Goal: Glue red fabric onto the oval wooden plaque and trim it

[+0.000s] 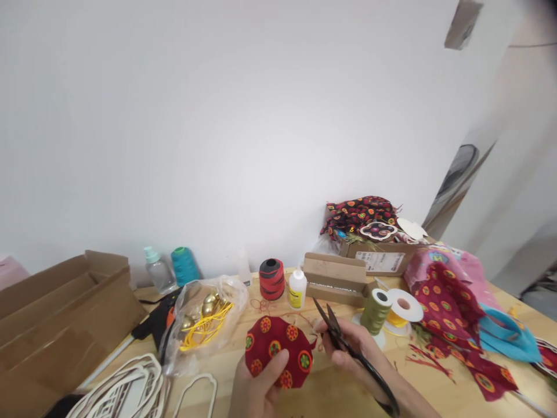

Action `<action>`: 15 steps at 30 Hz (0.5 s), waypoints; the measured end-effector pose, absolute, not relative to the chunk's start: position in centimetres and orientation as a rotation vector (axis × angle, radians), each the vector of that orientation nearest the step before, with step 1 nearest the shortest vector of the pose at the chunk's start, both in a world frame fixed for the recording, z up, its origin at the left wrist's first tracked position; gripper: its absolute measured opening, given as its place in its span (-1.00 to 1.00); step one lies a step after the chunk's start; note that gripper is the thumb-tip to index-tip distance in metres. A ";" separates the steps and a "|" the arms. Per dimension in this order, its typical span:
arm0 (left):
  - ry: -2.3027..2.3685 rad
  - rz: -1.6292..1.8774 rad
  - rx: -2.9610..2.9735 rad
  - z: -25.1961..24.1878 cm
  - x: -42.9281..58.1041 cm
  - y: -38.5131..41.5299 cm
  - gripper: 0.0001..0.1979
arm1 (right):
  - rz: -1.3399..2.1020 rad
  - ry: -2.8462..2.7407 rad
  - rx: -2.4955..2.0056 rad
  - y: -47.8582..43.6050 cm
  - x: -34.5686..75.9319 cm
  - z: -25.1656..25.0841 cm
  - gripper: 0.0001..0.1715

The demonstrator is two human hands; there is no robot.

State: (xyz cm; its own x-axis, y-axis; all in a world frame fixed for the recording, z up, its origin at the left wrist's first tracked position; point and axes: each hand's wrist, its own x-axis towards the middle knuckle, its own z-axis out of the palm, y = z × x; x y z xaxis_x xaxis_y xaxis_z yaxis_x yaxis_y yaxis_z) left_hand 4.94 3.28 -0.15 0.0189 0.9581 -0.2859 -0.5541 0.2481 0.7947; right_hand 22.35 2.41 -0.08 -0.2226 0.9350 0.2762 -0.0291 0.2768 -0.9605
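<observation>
My left hand [256,384] is closed on a roundish piece of dark red patterned fabric [289,348], its thumb pressed across the front. Just to the right, my right hand [357,348] grips black scissors [331,325]. Their blades point up and to the left, slightly apart, near the fabric's right edge but not on it. A thin red thread [319,342] shows between the fabric and my right fingertips; whether those fingers pinch it I cannot tell. Behind the fabric stand a red-and-black thread cone [272,280] and a white glue bottle [297,289].
A cardboard box [65,313] and white frames [126,386] lie left, beside a plastic bag [209,316] with gold bells and yellow cord. Rightward are a green thread spool [375,312], a white spool [404,306], red fabric scraps [452,307] and a box [380,261] heaped with cloth.
</observation>
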 end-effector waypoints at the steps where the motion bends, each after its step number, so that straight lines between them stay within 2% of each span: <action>1: 0.901 1.262 0.457 -0.2 5.1 3.2 -0.70 | 1.147 -1.489 -0.937 2.3 22.3 0.4 -0.49; 7: 0.856 1.094 0.191 -1.4 4.8 3.4 -0.80 | 1.067 -1.547 -1.235 0.1 22.0 2.6 -0.40; 11: 0.804 1.109 0.216 -2.3 4.8 3.7 -0.75 | 0.706 -1.711 -1.440 -1.4 20.9 0.4 -0.58; 15: 0.825 1.059 0.253 -2.2 4.9 3.9 -0.74 | 0.297 -1.746 -1.645 -2.1 19.3 -2.6 -0.53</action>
